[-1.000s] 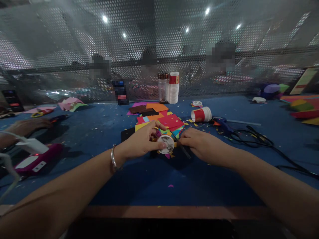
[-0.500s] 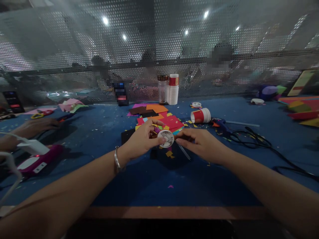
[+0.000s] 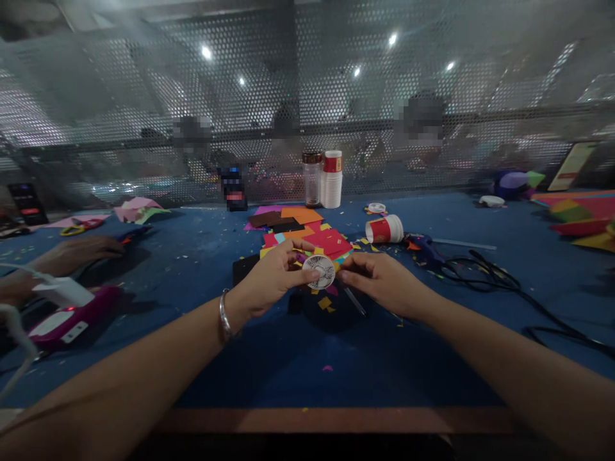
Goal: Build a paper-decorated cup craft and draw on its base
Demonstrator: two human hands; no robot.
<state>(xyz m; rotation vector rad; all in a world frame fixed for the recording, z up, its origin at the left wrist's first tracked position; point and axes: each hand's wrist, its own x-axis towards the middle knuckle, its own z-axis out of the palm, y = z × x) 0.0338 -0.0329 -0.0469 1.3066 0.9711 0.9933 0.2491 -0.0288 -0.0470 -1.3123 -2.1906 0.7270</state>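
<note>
Above the middle of the table, my left hand [image 3: 271, 276] grips a small round white disc [image 3: 319, 272] with dark markings on its face. The thumb lies on its front, the fingers behind. A bit of purple shows between the disc and those fingers. At the disc's right edge, my right hand [image 3: 384, 282] is closed in a pinch on a small yellow paper piece [image 3: 337, 266], which appears to touch the rim. Behind both hands lies a pile of coloured paper [image 3: 331, 242]. Yellow scraps [image 3: 325, 303] and a clear thin stick [image 3: 355, 302] lie below.
A red-and-white paper cup [image 3: 384, 228] lies on its side, near a blue glue gun [image 3: 425, 248] with a black cord [image 3: 509, 275]. Stacked cups [image 3: 331, 186] and a jar [image 3: 312, 182] stand behind. At left are a purple power strip [image 3: 77, 323] and another person's hand [image 3: 79, 255].
The whole view has shifted slightly, with the table sitting lower in the picture. The yellow piece shows more clearly at the disc's right edge. Both hands keep nearly the same pose.
</note>
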